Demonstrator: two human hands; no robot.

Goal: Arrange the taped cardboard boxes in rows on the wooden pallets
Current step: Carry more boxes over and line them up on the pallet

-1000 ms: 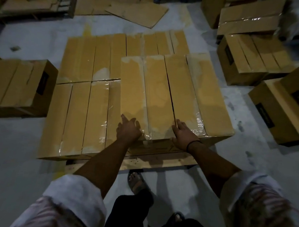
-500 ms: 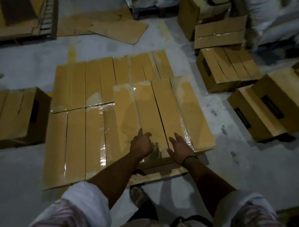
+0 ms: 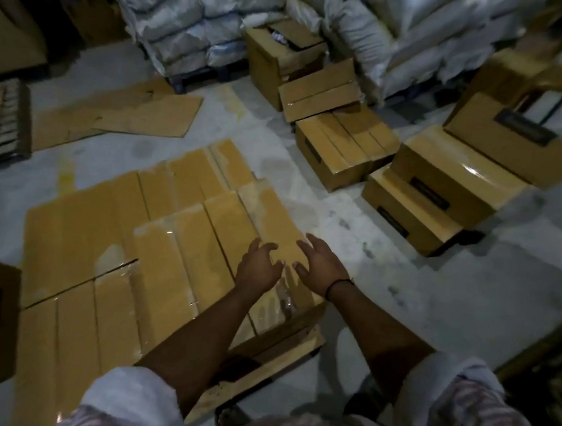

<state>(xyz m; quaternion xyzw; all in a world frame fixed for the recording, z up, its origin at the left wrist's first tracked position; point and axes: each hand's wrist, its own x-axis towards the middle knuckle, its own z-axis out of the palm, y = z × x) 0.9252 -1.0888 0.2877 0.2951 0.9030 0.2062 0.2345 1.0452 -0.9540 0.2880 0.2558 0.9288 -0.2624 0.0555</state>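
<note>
both hands are lifting off the near edge of the box they were pressing half a second ago, and are drawing closer together. the left hand (image 3: 259,266) and the right hand (image 3: 322,263) are hovering side by side with a narrow gap between them, fingers spread and loosely bent, gripping nothing. whether any fingertip is brushing the cardboard is hard to tell. a thin black wristband (image 3: 337,284) is circling the right wrist. beneath the hands, the tan taped cardboard box (image 3: 207,242), glossy with clear tape, is sitting at the near right of the rows of matching taped boxes (image 3: 79,223). these are covering the pale wooden pallet (image 3: 286,351), which is showing only at its near right corner. more brown loose boxes (image 3: 435,187) are lying on the grey floor at the far right, well apart. blur is softening every edge, and the forearms are hiding part of the box's near side.
</note>
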